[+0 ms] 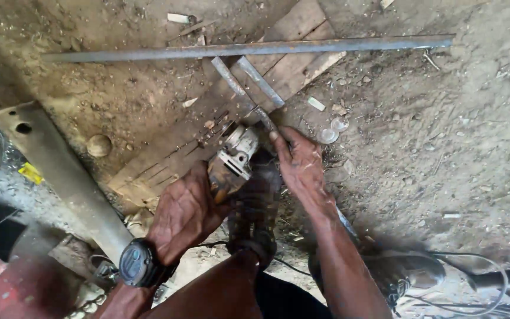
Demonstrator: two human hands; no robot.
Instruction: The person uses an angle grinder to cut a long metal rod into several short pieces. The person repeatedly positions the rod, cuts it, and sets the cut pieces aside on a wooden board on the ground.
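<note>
My left hand [185, 211], with a dark watch on its wrist, grips the body of a worn angle grinder [236, 155] whose head points up toward a wooden plank [293, 62]. My right hand [300, 164] rests just right of the grinder, its fingers pinching the near end of a thin flat metal bar [238, 87] that lies on the plank. A second short flat bar [262, 81] lies beside it. My dark shoe [256, 208] stands between the two hands, partly hidden by them.
A long steel bar [249, 48] lies across the top of the plank. A grey metal beam [60, 168] slants along the left. My other shoe [408, 269] and cables [479, 295] are at the lower right. Dirt floor with scraps surrounds everything.
</note>
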